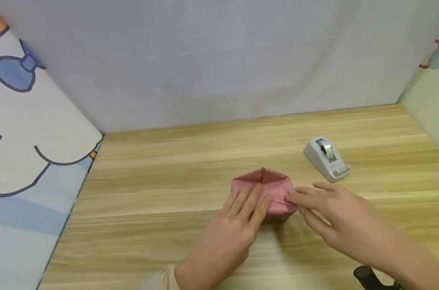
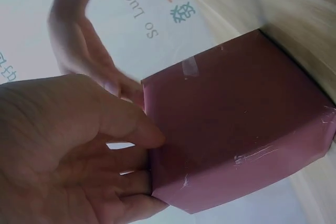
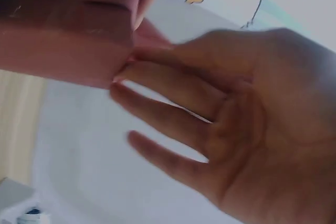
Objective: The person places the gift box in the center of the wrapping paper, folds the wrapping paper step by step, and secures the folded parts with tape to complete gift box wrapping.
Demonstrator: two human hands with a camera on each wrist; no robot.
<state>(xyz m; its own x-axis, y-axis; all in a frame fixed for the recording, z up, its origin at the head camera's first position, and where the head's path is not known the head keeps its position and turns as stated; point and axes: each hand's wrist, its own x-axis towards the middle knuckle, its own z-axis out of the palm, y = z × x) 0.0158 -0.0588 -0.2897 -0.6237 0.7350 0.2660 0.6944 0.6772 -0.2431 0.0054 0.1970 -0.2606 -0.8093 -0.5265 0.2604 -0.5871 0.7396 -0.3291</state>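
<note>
A box in pink wrapping paper (image 1: 277, 218) stands on the table, with folded paper flaps (image 1: 277, 185) at its upper end. My left hand (image 1: 237, 225) lies over those folds with extended fingers pressing down. Its thumb (image 2: 149, 132) touches the edge of the box in the left wrist view. At the right corner my right hand (image 1: 331, 209) pinches the edge of a paper fold between thumb and forefinger; its other fingers are extended. A clear piece of tape (image 2: 190, 66) sticks to one side of the wrapped box.
Behind the right hand, a light grey tape dispenser (image 1: 327, 159) with a roll in it stands on the wood-grain table (image 1: 150, 181). A pale cloth (image 1: 223, 60) hangs along the back edge. Something black and rounded (image 1: 365, 278) shows below the right wrist.
</note>
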